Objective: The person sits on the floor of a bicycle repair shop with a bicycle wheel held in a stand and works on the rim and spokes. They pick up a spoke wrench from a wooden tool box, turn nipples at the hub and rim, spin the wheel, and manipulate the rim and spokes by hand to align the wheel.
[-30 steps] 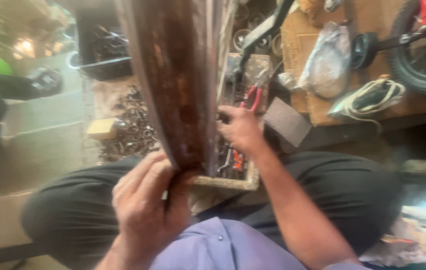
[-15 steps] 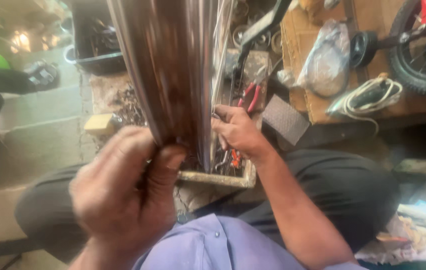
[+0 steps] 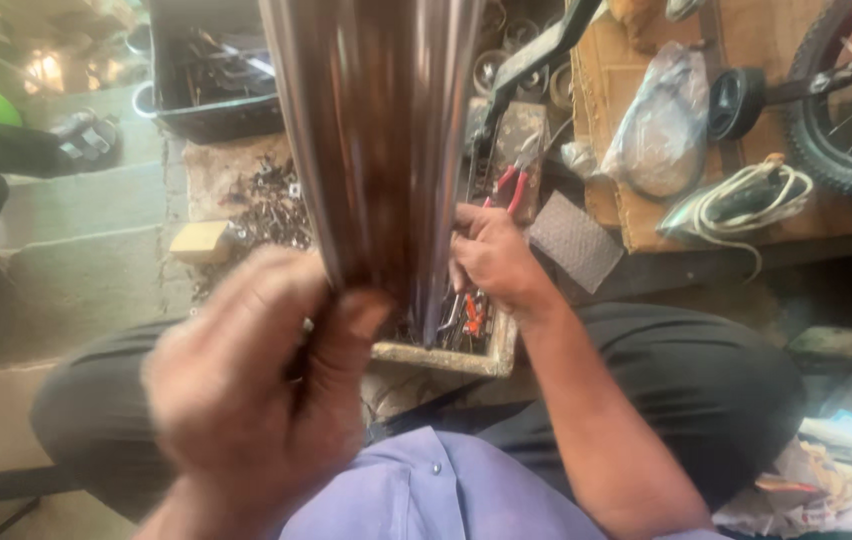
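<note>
From the head view we see our left hand, blurred and close to the camera, with its grip closed around the near end of a long rusty metal strip that rises through the middle of the frame. Our right hand sits just beside the strip's right edge, above an open wooden tool tray holding red-handled pliers; we cannot tell whether its grip is closed on anything. Loose nuts and bolts lie on the floor left of the strip. A small bicycle wheel and a coiled white cable sit on a wooden board to the right.
</note>
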`<state>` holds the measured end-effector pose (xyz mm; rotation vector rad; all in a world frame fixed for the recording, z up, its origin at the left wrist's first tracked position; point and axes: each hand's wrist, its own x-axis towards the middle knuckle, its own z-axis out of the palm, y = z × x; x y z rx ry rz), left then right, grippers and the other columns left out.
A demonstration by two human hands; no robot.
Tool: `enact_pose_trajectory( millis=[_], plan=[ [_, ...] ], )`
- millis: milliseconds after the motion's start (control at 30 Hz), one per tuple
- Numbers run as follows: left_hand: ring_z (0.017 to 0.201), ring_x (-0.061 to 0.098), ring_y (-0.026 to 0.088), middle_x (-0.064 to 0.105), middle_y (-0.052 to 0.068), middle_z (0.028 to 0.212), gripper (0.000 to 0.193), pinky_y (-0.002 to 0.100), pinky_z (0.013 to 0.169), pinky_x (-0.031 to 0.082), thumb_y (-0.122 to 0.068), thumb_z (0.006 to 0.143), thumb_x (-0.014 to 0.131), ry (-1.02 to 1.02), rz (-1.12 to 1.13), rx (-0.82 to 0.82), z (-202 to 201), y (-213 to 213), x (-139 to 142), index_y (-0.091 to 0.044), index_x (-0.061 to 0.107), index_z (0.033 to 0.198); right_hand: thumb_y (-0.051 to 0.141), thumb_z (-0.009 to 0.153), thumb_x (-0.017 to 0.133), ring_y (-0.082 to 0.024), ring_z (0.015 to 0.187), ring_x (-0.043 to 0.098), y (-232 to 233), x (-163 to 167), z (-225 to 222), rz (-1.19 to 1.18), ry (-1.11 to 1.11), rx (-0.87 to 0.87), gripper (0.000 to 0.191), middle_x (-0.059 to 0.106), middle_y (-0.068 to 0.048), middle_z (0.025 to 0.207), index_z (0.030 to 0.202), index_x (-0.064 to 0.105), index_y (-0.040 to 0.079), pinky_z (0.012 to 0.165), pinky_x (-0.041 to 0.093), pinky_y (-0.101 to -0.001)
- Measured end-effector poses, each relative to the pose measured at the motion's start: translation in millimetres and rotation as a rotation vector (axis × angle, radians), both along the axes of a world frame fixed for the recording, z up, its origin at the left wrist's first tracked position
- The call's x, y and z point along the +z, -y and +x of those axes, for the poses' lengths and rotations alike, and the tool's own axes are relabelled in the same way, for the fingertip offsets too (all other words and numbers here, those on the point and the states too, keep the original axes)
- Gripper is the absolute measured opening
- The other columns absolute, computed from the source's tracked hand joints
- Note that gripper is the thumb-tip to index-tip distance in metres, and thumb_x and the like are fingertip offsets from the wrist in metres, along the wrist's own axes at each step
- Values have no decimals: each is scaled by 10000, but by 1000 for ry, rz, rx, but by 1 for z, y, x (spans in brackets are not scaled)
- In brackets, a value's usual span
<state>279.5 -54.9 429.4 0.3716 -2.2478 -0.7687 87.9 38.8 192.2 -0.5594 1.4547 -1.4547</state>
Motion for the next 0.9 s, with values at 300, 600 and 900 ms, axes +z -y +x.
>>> enact_pose_trajectory(
  millis=[300, 600, 900],
  plan=[
    [722, 727, 183, 725, 120, 896, 86, 294, 590, 545, -67, 996, 707, -42, -8, -24, 8, -2, -23, 10, 682, 1025, -20, 939, 672, -64, 612, 618, 1, -3, -5, -97, 84, 48, 168, 758, -70, 873, 1093, 740, -18, 491, 454, -209],
    [809, 734, 231, 720, 139, 952, 95, 328, 674, 566, -61, 998, 715, -55, -18, -42, 8, -6, -37, 5, 672, 1050, 39, 899, 669, -165, 579, 672, -2, 11, 20, 234, -849, -122, 340, 723, -117, 788, 1225, 767, 53, 506, 520, -267],
    [779, 746, 128, 748, 75, 948, 318, 259, 629, 584, -315, 1080, 659, -105, -184, -55, -16, 15, 16, -7, 687, 1153, 8, 856, 654, -79, 677, 648, 13, -28, 3, -35, -32, -139, 223, 745, -46, 888, 1065, 729, -12, 564, 511, -249]
  ],
)
